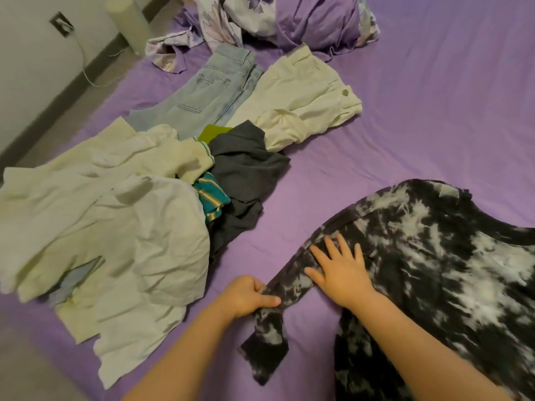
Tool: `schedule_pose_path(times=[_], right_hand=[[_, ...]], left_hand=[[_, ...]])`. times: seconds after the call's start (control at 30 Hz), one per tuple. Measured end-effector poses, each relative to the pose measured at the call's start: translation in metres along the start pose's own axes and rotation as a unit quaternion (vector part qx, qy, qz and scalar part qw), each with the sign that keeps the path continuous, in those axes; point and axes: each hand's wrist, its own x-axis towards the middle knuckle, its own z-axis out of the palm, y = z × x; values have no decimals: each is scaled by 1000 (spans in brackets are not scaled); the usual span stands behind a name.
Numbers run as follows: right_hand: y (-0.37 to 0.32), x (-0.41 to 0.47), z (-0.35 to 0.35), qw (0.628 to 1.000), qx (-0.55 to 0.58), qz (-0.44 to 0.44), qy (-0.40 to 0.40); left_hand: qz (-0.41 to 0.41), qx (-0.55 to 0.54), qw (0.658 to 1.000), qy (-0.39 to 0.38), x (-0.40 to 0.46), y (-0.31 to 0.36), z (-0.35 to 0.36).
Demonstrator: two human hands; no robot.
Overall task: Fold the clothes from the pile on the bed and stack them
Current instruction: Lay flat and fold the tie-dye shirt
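I saw the left hand (249, 295) pinching the tie-dye shirt (434, 270) sleeve at six o'clock on the bed (419, 125); the right hand (340, 270) lay spread on it. No writing was readable.

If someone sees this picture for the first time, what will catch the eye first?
First, the black-and-white tie-dye shirt spread on the purple bed sheet at lower right. The right hand presses flat on it while the left hand grips its sleeve. To the left lies the pile of pale and dark clothes.
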Motion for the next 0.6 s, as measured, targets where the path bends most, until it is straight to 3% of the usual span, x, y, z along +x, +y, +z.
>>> schedule_pose_path(times=[0.13, 0.23, 0.3, 0.37, 0.47, 0.6], right_hand=[[-31, -4, 10, 998, -58, 20, 14], [-53, -15, 18, 996, -70, -45, 37], [-67, -22, 27, 998, -31, -54, 12], [-76, -24, 30, 999, 19, -28, -16], [-81, -32, 29, 991, 131, -23, 33], [-69, -77, 36, 987, 142, -14, 72]], left_hand=[[35, -123, 992, 2, -23, -22, -3], [36, -199, 979, -3, -35, -36, -5], [24, -200, 979, 7, -39, -49, -4], [11, -136, 988, 76, -39, -62, -4], [0, 20, 971, 240, -43, -75, -4], [102, 138, 927, 334, -57, -68, 18]])
